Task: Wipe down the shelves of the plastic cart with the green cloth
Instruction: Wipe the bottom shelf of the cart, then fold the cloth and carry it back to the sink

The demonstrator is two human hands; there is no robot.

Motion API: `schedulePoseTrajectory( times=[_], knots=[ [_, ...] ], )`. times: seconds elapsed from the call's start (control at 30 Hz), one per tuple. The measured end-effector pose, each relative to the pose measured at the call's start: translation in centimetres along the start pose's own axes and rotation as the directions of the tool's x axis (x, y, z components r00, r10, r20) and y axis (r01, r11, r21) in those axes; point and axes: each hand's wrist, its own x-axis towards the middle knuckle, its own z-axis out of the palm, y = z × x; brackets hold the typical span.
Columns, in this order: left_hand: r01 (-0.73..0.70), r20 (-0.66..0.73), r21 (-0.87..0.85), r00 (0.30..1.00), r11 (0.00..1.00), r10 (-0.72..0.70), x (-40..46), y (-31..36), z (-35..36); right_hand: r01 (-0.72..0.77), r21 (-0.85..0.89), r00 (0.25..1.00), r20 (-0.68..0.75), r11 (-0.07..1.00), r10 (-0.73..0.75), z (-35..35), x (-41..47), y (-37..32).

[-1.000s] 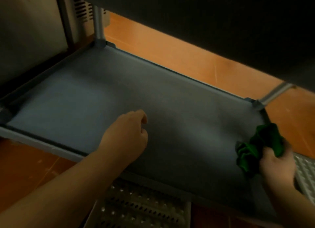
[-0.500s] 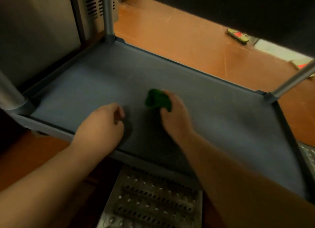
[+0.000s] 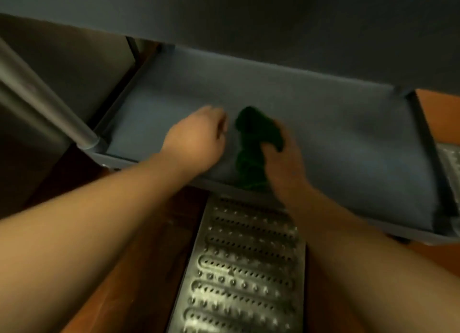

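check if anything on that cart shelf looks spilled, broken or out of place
Nothing stands out. The grey shelf looks intact with no spill visible; only the green cloth, gripped by the right hand, and the left hand are on it. The picture is blurred, so fine marks could be missed.

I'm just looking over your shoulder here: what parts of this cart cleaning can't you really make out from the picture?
- Far part of the lower shelf, head view: hidden by the shelf above.
- Left hand fingers: motion-blurred, so whether they touch the shelf is unclear.
- Right hand fingertips: buried in the green cloth.
- Dirt or wetness on the shelf: too dim and blurred to tell.
- Floor grate: cut off by the bottom edge.
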Motion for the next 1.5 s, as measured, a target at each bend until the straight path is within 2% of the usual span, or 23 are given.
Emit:
schedulePoseTrajectory(
  times=[0.07, 0.23, 0.33, 0.43, 0.53, 0.63, 0.73, 0.87, 0.93, 1.0, 1.1, 1.2, 1.3, 1.4, 1.43, 1.5],
  knots=[
    [-0.018, 0.055, 0.096, 0.998, 0.995, 0.013, 1.3, 0.5, -0.4, -0.046, -0.032, 0.996, -0.072, 0.998, 0.043, -4.1, -0.1, 0.1],
    [-0.011, 0.258, 0.142, 0.966, 0.99, -0.026, 1.6, 1.0, 0.5, -0.086, -0.242, 0.964, -0.265, 0.966, 0.019, -15.2, -1.7, 2.0],
    [0.016, 0.224, 0.039, 0.974, 0.999, -0.024, 1.5, 0.9, 2.1, -0.186, -0.438, 0.914, -0.407, 0.88, -0.009, -19.3, -3.0, 4.8],
    [0.047, 0.246, -0.004, 0.968, 0.999, -0.044, 1.1, 0.3, 2.6, -0.283, -0.486, 0.89, -0.455, 0.827, 0.037, -19.2, -3.6, 7.1],
    [0.042, 0.253, 0.011, 0.967, 0.999, -0.043, 0.0, -1.1, 1.6, -0.287, -0.441, 0.889, -0.454, 0.85, 0.065, -14.5, -2.7, 7.3],
    [0.07, 0.221, -0.01, 0.973, 0.998, -0.066, -0.5, -3.5, -0.2, -0.24, -0.301, 0.91, -0.4, 0.923, 0.106, -7.2, -1.3, 5.6],
    [0.128, 0.16, -0.033, 0.98, 0.991, -0.121, -0.9, -5.8, -1.7, -0.16, -0.166, 0.968, -0.219, 0.973, 0.122, 0.9, -1.2, 3.1],
    [0.17, 0.154, 0.003, 0.974, 0.985, -0.168, -2.1, -7.4, -3.2, -0.032, -0.108, 0.999, -0.007, 0.994, 0.032, 10.5, -1.3, 0.6],
    [0.188, 0.149, 0.021, 0.971, 0.982, -0.189, -2.6, -8.0, -3.9, -0.052, -0.016, 0.991, 0.12, 0.998, 0.054, 13.5, -1.0, -0.6],
    [0.215, 0.147, 0.023, 0.965, 0.976, -0.216, -2.8, -8.5, -4.5, -0.122, 0.144, 0.983, 0.156, 0.982, 0.099, 15.0, -0.9, -1.8],
    [0.258, 0.171, -0.023, 0.953, 0.966, -0.25, -3.0, -8.7, -4.5, -0.155, 0.382, 0.988, 0.069, 0.911, 0.14, 14.1, -1.5, -2.9],
    [0.313, 0.199, -0.183, 0.94, 0.932, -0.277, -3.1, -6.8, -3.1, -0.203, 0.538, 0.976, 0.048, 0.818, 0.211, 9.6, -2.8, -3.6],
    [0.468, 0.292, -0.365, 0.878, 0.805, -0.379, -3.6, -3.0, -1.8, -0.261, 0.567, 0.952, 0.017, 0.781, 0.306, 3.6, -4.8, -4.8],
    [0.648, 0.454, -0.468, 0.759, 0.6, -0.466, -5.6, 1.7, -2.2, -0.383, 0.529, 0.882, -0.035, 0.757, 0.47, -1.6, -8.3, -7.0],
    [0.685, 0.502, -0.486, 0.727, 0.542, -0.469, -6.7, 3.6, -3.0, -0.42, 0.528, 0.856, -0.041, 0.738, 0.516, -3.1, -9.7, -7.9],
    [0.721, 0.574, -0.491, 0.69, 0.49, -0.441, -8.8, 7.2, -5.2, -0.488, 0.538, 0.804, -0.029, 0.688, 0.593, -5.7, -12.7, -10.3]
  ],
)
